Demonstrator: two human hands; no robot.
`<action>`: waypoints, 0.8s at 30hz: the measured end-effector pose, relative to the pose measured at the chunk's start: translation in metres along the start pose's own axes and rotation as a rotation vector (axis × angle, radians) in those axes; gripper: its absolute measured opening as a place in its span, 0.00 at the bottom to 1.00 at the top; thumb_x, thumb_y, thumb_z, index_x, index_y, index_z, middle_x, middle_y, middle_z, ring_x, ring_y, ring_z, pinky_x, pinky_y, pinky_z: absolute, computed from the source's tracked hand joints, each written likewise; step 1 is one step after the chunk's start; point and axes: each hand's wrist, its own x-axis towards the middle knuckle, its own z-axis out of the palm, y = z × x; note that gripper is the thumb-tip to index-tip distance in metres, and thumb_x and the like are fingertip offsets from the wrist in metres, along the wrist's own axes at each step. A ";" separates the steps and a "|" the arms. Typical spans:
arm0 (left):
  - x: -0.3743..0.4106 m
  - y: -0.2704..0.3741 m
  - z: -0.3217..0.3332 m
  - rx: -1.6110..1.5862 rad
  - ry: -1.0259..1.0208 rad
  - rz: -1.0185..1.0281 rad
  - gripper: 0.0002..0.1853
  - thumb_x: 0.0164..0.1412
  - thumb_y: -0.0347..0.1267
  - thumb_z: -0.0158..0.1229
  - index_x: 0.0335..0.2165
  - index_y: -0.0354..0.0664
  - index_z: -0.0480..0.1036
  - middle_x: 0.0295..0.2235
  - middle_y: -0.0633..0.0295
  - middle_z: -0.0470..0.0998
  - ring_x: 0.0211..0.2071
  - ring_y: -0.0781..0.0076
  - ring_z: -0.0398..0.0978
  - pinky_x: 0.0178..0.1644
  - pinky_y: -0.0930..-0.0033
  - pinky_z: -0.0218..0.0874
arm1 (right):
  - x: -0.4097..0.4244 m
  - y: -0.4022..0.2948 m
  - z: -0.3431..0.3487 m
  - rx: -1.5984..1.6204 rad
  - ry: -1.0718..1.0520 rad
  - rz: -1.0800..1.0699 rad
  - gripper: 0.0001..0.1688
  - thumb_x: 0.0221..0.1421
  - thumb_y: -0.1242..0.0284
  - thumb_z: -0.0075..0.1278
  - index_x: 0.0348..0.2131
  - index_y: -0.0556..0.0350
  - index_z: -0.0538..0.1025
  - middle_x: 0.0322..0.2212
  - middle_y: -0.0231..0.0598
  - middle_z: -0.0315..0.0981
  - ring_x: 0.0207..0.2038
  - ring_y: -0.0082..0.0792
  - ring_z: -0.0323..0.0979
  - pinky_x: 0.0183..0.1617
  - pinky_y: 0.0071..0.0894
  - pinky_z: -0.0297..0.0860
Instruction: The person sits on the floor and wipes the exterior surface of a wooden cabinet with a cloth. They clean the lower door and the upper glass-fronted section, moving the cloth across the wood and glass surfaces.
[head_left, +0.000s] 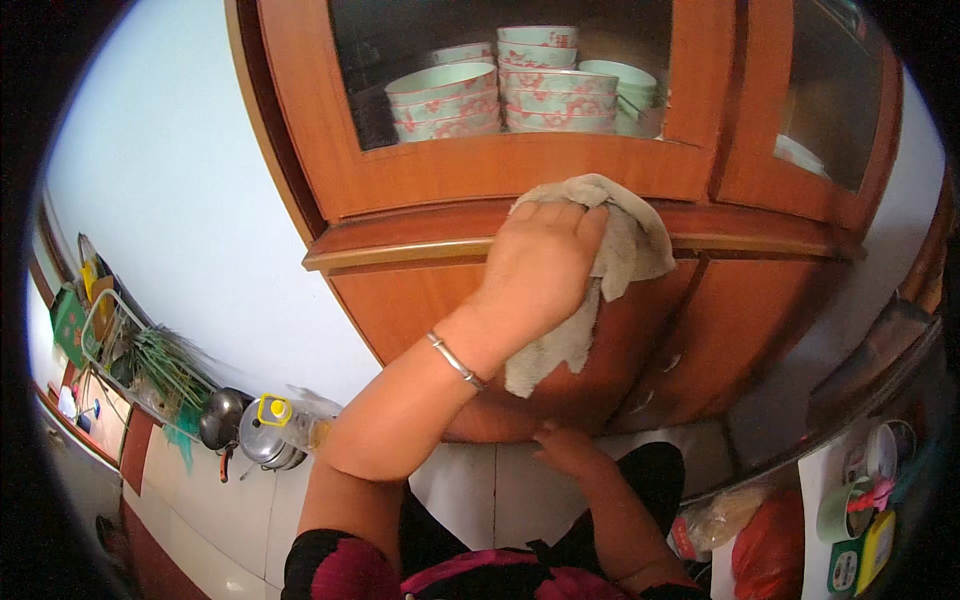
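My left hand (546, 244), with a metal bangle on its wrist, presses a grey-beige cloth (637, 240) against the ledge (405, 251) of a wooden cabinet. The cloth bunches under the fingers, and a loose part drapes down over the lower cabinet door (420, 300). My right hand (568, 450) hangs low near the cabinet's foot, its fingers slightly apart and nothing seen in it. Above the ledge, a glass-paned door (525, 165) shows stacked bowls (559, 101) with red floral patterns inside.
On the left floor stand a lidded metal pot (262, 442), a dark pan (221, 418), a plastic bottle with a yellow cap (296, 424) and a rack (112, 300) holding green leafy stalks (169, 360). At right are a red plastic bag (769, 544) and a light-green cup (840, 514).
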 end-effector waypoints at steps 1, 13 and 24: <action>-0.006 -0.007 -0.006 -0.003 -0.003 -0.001 0.27 0.42 0.28 0.58 0.46 0.37 0.68 0.36 0.51 0.74 0.41 0.54 0.70 0.49 0.58 0.59 | 0.003 0.000 0.001 -0.031 0.004 -0.023 0.22 0.55 0.68 0.52 0.47 0.61 0.72 0.47 0.52 0.66 0.49 0.48 0.67 0.52 0.41 0.65; -0.078 -0.077 -0.069 0.149 -0.005 -0.139 0.27 0.42 0.28 0.58 0.46 0.39 0.69 0.40 0.49 0.74 0.43 0.50 0.70 0.51 0.55 0.58 | 0.012 -0.010 0.009 -0.132 0.034 -0.087 0.21 0.55 0.68 0.53 0.46 0.60 0.73 0.45 0.50 0.67 0.48 0.46 0.67 0.53 0.39 0.65; -0.122 -0.112 -0.096 0.298 0.064 -0.349 0.25 0.40 0.25 0.59 0.42 0.39 0.71 0.38 0.52 0.75 0.43 0.49 0.69 0.51 0.57 0.58 | 0.018 0.008 0.036 -0.139 0.198 -0.127 0.16 0.55 0.69 0.50 0.41 0.61 0.73 0.42 0.53 0.70 0.43 0.48 0.70 0.50 0.43 0.67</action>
